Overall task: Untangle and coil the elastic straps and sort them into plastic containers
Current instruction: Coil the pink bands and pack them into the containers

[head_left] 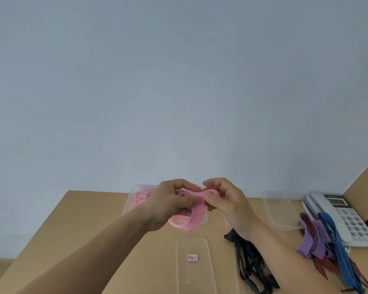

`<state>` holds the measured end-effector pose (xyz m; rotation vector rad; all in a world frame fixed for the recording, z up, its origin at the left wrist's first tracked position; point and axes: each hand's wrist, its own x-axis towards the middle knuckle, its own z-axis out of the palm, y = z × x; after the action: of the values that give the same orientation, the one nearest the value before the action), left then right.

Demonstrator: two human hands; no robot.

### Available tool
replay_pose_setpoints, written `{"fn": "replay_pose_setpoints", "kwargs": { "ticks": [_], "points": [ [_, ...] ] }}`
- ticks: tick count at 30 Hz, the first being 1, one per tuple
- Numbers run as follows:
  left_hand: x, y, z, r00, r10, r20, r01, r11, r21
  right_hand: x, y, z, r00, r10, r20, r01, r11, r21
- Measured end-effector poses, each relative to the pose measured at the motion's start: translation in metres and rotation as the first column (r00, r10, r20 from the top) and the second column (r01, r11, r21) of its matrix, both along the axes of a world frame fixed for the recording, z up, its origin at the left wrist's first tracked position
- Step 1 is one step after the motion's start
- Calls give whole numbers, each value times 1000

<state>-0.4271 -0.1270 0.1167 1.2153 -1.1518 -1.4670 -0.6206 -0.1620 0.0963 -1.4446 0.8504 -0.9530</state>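
Both hands up over the desk (98,211), left hand (168,203) and right hand (225,200) pinching the pink strap (196,211) between them, its loop sagging below, fingertips mostly hiding the pinched bits.

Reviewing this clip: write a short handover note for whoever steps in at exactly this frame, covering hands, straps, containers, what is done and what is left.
Left hand: grips the pink strap, held above the table.
Right hand: pinches the same strap; a loop hangs loose, so it is not yet coiled.
Done: pink pieces lie in the far-left container.
The near labelled container and the far-right container look empty.
Left: finish and store this strap, then sort the black straps, purple straps, blue striped strap and red striped strap, all loose on the right.
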Motion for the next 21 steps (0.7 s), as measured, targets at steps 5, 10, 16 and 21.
{"fn": "replay_pose_setpoints", "kwargs": {
  "ticks": [5, 10, 16, 21],
  "points": [
    [0, -1, -3, 993, 32, 111, -21, 995, -103, 3, 2, -1, 998, 35, -58, -34, 999, 25],
    [-3, 2, -6, 994, 10, 110, 5, 991, -133, 7, -1, -4, 996, -27, -90, 27, 1000, -5],
    [-2, 2, -5, 999, 6, 45, -5, 1000, -28, 8, 2, -2, 998, -50, -28, 48, 997, -68],
    [3, 3, -7, 994, -62, 88, 60, 998, 21, 10, 6, -3, 999, -35, -41, 32, 996, -86]
  ]
}}
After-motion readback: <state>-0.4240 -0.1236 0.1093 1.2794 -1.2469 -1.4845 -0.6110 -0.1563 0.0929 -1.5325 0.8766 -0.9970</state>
